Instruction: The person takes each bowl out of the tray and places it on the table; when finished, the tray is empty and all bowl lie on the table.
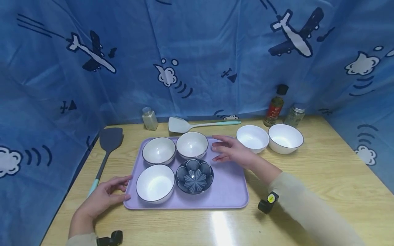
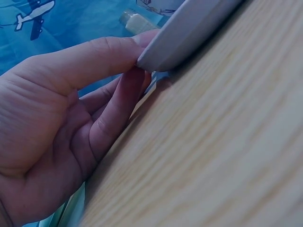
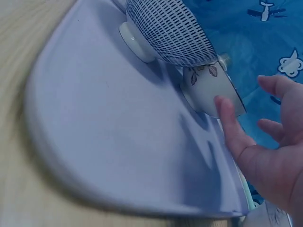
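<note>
On the wooden tabletop (image 1: 323,171) lies a lavender tray (image 1: 227,191) carrying four bowls: three white ones and a dark flower-patterned bowl (image 1: 194,176). The left hand (image 1: 103,196) pinches the tray's near left corner, thumb above and fingers below the rim — a grip that looks meant to steady it. The right hand (image 1: 232,152) hovers over the tray's far right part with relaxed fingers, released and holding nothing, just beside the rear white bowl (image 1: 192,145); the wrist view shows a fingertip near that bowl's wall. Two more white bowls (image 1: 252,137) stand off the tray to the right. A grey spatula (image 1: 107,145), a pale spatula (image 1: 191,125), jars and a bottle (image 1: 275,108) line the edges — behind hangs a blue airplane-print cloth (image 1: 197,51).
</note>
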A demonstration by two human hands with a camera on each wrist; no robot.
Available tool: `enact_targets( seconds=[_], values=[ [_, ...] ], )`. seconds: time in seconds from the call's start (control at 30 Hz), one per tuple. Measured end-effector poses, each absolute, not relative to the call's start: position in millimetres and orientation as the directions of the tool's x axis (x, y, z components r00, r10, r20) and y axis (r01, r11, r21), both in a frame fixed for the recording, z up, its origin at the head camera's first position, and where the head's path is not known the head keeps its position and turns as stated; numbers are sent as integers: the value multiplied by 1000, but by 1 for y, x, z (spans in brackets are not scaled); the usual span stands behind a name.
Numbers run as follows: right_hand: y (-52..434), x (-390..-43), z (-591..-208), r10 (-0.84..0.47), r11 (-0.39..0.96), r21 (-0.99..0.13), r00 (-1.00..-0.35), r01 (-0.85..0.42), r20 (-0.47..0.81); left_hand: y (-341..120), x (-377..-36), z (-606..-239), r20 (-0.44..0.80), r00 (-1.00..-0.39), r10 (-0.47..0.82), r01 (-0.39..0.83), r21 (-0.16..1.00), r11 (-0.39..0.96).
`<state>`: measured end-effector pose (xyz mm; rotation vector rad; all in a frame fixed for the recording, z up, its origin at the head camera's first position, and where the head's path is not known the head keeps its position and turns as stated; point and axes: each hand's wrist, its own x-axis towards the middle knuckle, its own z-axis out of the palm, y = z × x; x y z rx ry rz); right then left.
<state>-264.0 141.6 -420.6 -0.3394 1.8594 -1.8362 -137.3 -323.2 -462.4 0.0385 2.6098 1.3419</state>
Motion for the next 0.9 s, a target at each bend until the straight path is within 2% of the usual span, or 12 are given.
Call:
enact_targets(
  seconds=[0.23, 0.57, 0.9],
  values=[
    [126, -277, -428, -499, 103, -975, -837, 199, -224, -323, -136, -464, -159, -980, 121, -59, 810, 583],
    [108, -294, -434, -535, 67, -946, -789, 318, -303, -324, -136, -459, -151, -980, 129, -51, 818, 573],
    [101, -297, -438, -560, -23, -930, -775, 367, -292, -325, -136, -461, -145, -979, 142, -42, 830, 555]
  ],
)
